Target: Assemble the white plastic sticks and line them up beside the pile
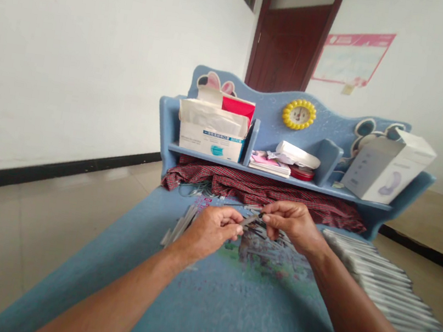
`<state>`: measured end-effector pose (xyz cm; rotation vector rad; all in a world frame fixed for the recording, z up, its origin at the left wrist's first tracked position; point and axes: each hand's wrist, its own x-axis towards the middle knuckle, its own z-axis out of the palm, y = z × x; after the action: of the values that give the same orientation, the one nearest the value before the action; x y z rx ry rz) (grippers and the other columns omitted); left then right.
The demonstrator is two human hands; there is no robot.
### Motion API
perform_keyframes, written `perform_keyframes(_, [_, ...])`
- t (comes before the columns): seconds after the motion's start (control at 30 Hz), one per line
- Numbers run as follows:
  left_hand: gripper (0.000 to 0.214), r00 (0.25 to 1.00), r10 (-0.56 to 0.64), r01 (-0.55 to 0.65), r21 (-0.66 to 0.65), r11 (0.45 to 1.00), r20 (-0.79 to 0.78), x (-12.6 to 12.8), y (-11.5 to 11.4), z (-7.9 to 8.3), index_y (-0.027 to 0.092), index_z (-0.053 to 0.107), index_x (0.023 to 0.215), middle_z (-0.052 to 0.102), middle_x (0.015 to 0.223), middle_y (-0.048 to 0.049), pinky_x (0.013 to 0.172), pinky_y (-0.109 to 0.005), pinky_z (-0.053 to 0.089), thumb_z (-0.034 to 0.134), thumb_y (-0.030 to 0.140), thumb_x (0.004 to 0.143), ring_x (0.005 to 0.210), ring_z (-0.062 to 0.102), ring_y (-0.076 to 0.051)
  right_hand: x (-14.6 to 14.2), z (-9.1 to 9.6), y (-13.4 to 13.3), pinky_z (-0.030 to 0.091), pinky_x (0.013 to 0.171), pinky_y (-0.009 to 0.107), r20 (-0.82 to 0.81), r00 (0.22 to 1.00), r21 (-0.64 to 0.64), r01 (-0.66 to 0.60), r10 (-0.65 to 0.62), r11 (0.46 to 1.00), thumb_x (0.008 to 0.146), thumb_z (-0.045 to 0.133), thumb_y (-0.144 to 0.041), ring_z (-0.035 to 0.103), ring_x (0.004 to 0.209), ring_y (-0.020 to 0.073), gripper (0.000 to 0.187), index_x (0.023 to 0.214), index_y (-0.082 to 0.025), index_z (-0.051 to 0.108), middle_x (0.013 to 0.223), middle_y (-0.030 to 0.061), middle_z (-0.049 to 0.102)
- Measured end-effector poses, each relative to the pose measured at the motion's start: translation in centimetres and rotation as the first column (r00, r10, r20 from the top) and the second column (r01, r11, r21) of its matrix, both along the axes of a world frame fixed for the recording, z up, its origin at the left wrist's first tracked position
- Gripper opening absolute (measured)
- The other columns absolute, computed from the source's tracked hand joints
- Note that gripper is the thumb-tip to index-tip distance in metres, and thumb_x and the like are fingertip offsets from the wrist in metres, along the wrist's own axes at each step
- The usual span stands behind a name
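Over the middle of the desk, my left hand [214,229] is closed, pinching one end of a thin pale tube [250,220] between thumb and fingers. My right hand [290,223] is closed on a small dark piece [262,215] at the tube's other end. Whether the two parts are joined cannot be made out. Beneath and behind my hands, several slim dark sticks [264,230] lie loosely on the desktop. To the left of my left hand rests a small bundle of pale tubes [181,226].
Many pale tubes lie in a row [385,296] on the desk's right side, beside my right forearm. Behind are a checked cloth [235,182] and a blue shelf [323,100] holding a mask box [209,136], a white box [386,165], papers [269,165] and a red tin [301,173].
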<state>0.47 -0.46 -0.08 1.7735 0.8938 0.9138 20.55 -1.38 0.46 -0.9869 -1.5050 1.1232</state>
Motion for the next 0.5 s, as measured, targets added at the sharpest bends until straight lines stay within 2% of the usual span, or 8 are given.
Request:
perform_keyframes(0.17, [0.011, 1.000, -0.003, 0.003, 0.006, 1.000, -0.014, 0.03, -0.05, -0.03, 0.013, 0.062, 0.076, 0.062, 0.064, 0.0003, 0.058, -0.022, 0.043, 0.055, 0.018, 0.069, 0.059, 0.058, -0.011, -0.40, -0.18, -0.01, 0.041, 0.038, 0.018, 0.030, 0.998, -0.010, -0.046, 0.046, 0.999, 0.065, 0.071, -0.033, 0.050, 0.037, 0.0072, 0.026, 0.076, -0.011, 0.064, 0.047, -0.0016, 0.059])
perform_keyframes(0.5, [0.011, 0.998, -0.019, 0.020, 0.033, 0.999, -0.054, -0.09, -0.11, 0.05, 0.013, 0.062, 0.076, 0.062, 0.064, 0.0009, 0.055, -0.020, 0.043, 0.054, 0.016, 0.069, 0.056, 0.056, -0.009, -0.90, 0.22, -0.52, 0.041, 0.037, 0.019, 0.029, 1.000, 0.003, -0.008, 0.008, 1.000, 0.064, 0.072, -0.034, 0.049, 0.036, 0.0076, 0.024, 0.072, -0.013, 0.065, 0.046, -0.0015, 0.059])
